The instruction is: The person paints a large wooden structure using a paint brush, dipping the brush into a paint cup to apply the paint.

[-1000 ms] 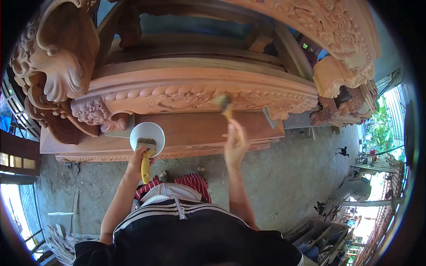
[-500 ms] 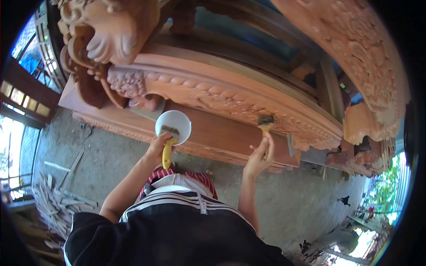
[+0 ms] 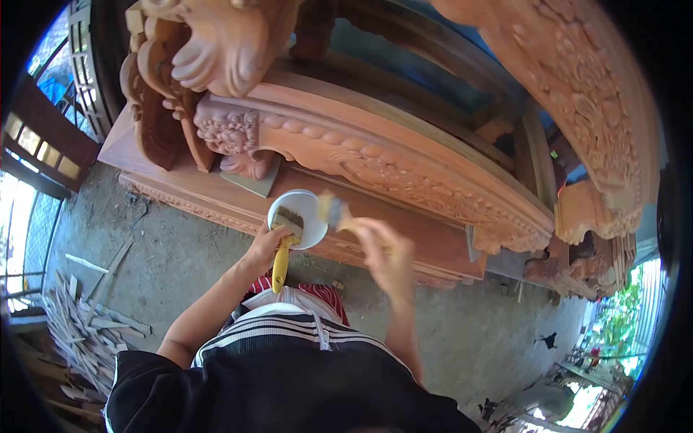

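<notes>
My left hand [image 3: 264, 247] is closed on the near rim of a white plastic tub [image 3: 315, 225] and on a yellow-handled paintbrush [image 3: 280, 270]. That brush's bristles lie inside the tub, and its handle hangs toward me. In my right hand [image 3: 386, 254], blurred by motion, a second paintbrush [image 3: 334, 211] points left, its bristles right at the tub's right rim. Beyond both hands runs the carved wooden front [image 3: 375, 173] of a large piece of furniture, with a beaded edge and floral relief.
A long wooden base [image 3: 426, 229] lies under the carved front. Another carved curved piece [image 3: 577, 101] rises at the upper right. Wood offcuts [image 3: 83, 325] are piled on the concrete floor [image 3: 180, 267] at the left. A slatted wooden panel [image 3: 43, 144] stands at the far left.
My right hand has brought its brush from the carved front leftward to the tub's rim. The tub sits slightly lower and further right in view; my left hand keeps its hold.
</notes>
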Motion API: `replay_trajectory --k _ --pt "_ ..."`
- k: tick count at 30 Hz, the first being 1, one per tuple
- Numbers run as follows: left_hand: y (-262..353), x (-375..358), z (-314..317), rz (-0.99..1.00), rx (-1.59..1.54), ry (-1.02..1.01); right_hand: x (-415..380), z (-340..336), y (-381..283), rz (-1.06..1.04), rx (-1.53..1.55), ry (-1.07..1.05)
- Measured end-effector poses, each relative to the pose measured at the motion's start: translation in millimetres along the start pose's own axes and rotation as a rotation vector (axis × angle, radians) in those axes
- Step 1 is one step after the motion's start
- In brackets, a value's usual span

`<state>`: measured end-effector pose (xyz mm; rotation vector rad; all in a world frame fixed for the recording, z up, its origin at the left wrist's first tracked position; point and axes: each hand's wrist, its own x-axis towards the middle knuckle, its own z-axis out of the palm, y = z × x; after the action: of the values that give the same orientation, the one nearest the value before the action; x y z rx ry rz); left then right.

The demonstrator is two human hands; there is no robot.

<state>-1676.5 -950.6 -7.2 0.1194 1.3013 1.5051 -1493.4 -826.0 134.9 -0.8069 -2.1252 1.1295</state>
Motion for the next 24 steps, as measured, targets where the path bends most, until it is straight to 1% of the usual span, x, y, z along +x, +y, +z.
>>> replay_trajectory --k 1,2,3,4,5,6,7,8,9,10,11,13,15,17,19,21,23,24 --pt "2.5 -3.8 -4.0 -0.066 -0.095 0.017 -1.5 -17.3 -9.4 0.194 0.112 0.072" --pt "1.7 -5.0 -9.6 -0.063 -0.101 0.018 -1.6 -28.2 -9.4 0.148 0.058 0.249" --pt "1.2 -5.2 -16.7 -0.017 -0.135 0.064 -0.2 -36.1 -9.2 0.098 0.005 0.429" --pt "1.5 -5.2 -23.0 0.028 -0.167 0.109 4.2 -40.1 -6.6 0.092 0.003 0.431" --pt "5.3 -9.4 -26.3 0.028 -0.166 0.105 10.0 -41.6 -0.8 0.080 -0.082 0.611" --pt "9.2 -15.7 -29.1 0.031 -0.184 0.150 14.9 -40.3 6.1 0.070 -0.170 0.793" --pt "11.2 -18.9 -31.0 0.036 -0.203 0.193 23.7 -31.5 19.2 -0.089 -0.275 0.796" --pt "10.5 -18.8 -34.6 0.019 -0.190 0.204 33.8 -16.9 15.7 -0.250 -0.380 0.795" --pt "9.1 -18.0 -38.0 0.019 -0.183 0.196 31.5 -0.8 6.7 -0.185 -0.339 0.665" --pt "6.6 -17.3 -41.4 -0.010 -0.192 0.192 35.7 18.2 3.6 -0.258 -0.262 0.557" --pt "4.6 -18.0 -43.0 -0.041 -0.199 0.189 41.3 33.6 -7.0 -0.363 -0.261 0.457" --pt "6.9 -21.8 -42.5 -0.048 -0.177 0.163 48.9 54.6 -12.3 -0.385 -0.174 0.365" --pt "10.7 -26.7 -38.9 -0.045 -0.169 0.136 52.2 50.3 -4.1 -0.253 -0.036 0.345" --pt "12.5 -32.7 -34.6 0.011 -0.192 0.141 47.8 21.3 -1.2 -0.152 0.005 0.440" --pt "9.4 -31.3 -36.2 0.021 -0.222 0.168 36.7 -20.0 4.9 -0.001 -0.062 0.596" --pt "2.8 -33.3 -41.8 0.028 -0.255 0.214 25.1 -61.8 21.4 0.049 -0.192 0.774" --pt "0.4 -34.7 -48.5 0.017 -0.308 0.204 18.5 -96.0 53.3 0.026 -0.348 0.962" --pt "2.3 -37.9 -49.5 0.024 -0.300 0.210 22.5 -91.2 52.9 0.029 -0.335 0.963"
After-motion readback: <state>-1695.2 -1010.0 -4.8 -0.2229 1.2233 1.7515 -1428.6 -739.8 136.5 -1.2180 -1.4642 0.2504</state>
